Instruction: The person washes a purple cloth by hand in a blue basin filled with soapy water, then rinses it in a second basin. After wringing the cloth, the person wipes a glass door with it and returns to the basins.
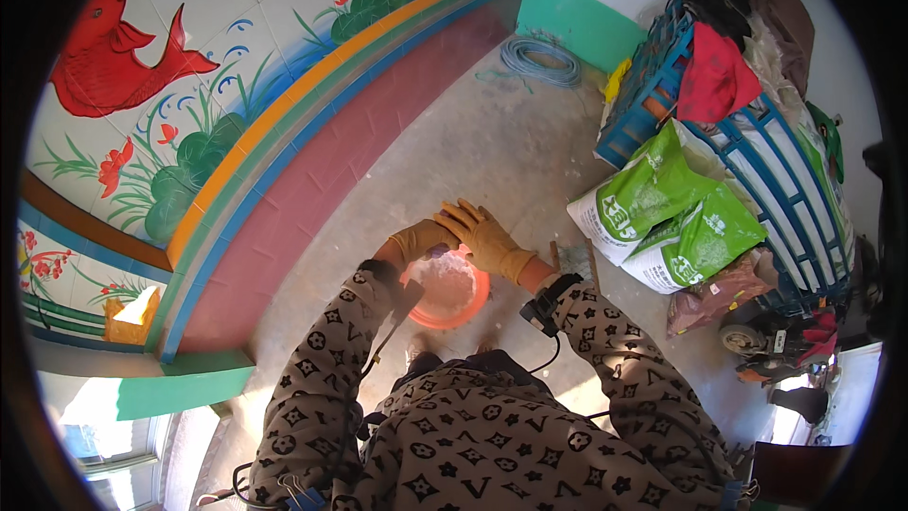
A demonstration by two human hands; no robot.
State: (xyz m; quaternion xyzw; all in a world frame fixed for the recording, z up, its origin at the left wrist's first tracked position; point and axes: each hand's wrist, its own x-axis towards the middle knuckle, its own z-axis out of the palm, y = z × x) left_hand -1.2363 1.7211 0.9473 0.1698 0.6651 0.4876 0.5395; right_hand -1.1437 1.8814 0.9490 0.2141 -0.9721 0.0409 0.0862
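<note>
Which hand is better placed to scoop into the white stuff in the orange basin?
Left, probably. The left hand sits at the orange basin rim right beside the white material, while the right hand rests above the far rim.

Orange basin (pixel 470 307) on floor, white powder (pixel 445 279) inside.

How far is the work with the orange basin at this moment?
Already done: the orange basin holds a white powdery mass. In hand: the left hand and the right hand, both in yellow gloves, are at its far rim. Left: the mass looks dry and lumpy. The green sacks lie beside it.
</note>
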